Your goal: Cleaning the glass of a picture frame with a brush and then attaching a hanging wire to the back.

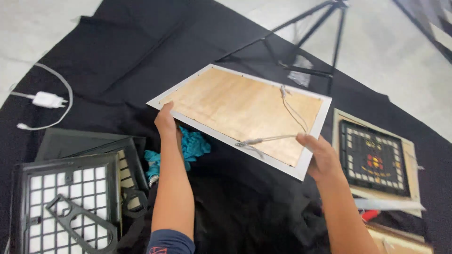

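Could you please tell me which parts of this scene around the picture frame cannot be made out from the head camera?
- Front of the picture frame: faces down; only its wooden back and hanging wire show.
- Left hand and right hand fingers: curled under the frame's edges.
- Teal cloth: mostly covered by frame and forearm.
- Tripod: top cut off by the upper edge.

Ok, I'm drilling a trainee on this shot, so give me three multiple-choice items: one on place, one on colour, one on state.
1. Where is the white charger?
A far left, on the cloth's edge
B on the frame
C under the tripod

2. What colour is the crumpled rag?
A red
B teal
C yellow

3. How is the picture frame held?
A lying flat on the cloth
B lifted, back side up, by both hands
C leaning on the tripod

Key:
1 A: white charger lies far left.
2 B: crumpled rag is teal.
3 B: left hand and right hand grip the picture frame.
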